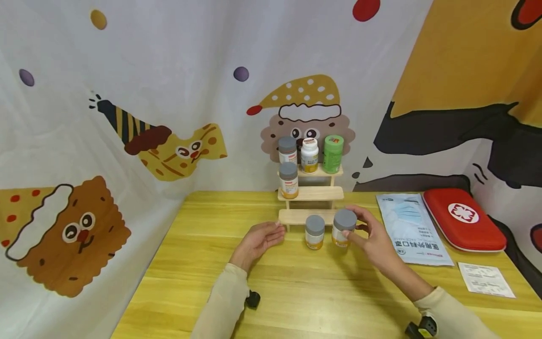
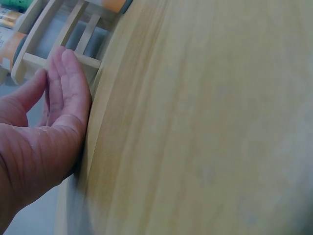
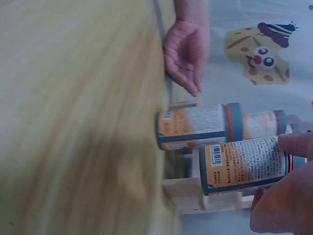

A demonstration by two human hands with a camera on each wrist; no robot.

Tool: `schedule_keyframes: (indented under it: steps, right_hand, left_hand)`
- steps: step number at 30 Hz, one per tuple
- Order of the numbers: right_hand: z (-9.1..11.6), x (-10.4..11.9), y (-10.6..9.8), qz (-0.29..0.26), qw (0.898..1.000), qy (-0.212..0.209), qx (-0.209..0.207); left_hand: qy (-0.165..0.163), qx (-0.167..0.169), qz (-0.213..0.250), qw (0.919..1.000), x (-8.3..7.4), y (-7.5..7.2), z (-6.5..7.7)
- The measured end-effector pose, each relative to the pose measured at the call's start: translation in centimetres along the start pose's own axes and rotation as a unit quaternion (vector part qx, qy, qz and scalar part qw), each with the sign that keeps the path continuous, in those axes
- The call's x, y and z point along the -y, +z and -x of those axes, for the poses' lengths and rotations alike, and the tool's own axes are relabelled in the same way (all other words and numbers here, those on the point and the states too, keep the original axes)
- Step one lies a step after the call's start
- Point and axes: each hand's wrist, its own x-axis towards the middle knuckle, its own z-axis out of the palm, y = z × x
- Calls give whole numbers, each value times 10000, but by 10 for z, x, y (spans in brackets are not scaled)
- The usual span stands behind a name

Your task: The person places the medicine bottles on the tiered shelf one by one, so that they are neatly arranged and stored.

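My right hand (image 1: pixel 374 242) pinches a grey-capped pill bottle (image 1: pixel 341 235) with a white and orange label, thumb on the near side and fingers behind. In the right wrist view this held bottle (image 3: pixel 244 166) has its base farther from the table than the bottle beside it. That second grey-capped bottle (image 1: pixel 314 238) stands upright on the table, just left of the held one. My left hand (image 1: pixel 260 240) is held open, palm turned inward, its fingertips right by the left end of the wooden tiered stand (image 1: pixel 305 216). Nothing lies in the left palm (image 2: pixel 58 112).
On the stand's middle tier is a grey-capped bottle (image 1: pixel 289 183). The top tier holds another grey-capped bottle (image 1: pixel 287 148), a white bottle (image 1: pixel 309 157) and a green bottle (image 1: pixel 333 155). To the right lie a mask packet (image 1: pixel 412 230), a red first-aid case (image 1: pixel 461 235) and a blister sheet (image 1: pixel 487 280).
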Motion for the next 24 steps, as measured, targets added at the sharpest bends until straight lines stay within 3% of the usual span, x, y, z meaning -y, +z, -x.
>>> schedule_keyframes:
  steps: [8,14,24]
  right_hand:
    - [-12,21,-8,23,9997,-131,-187]
    - [-35,33,-10,-181,9985,-316,-399]
    - [-76,36,5,-550,9963,-231,-613]
  left_hand:
    - [24,-25,20,10000,0,1,2]
    - [59,-4,71,10000,0,1,2]
    - [63,-4,41,10000,1,-1,0]
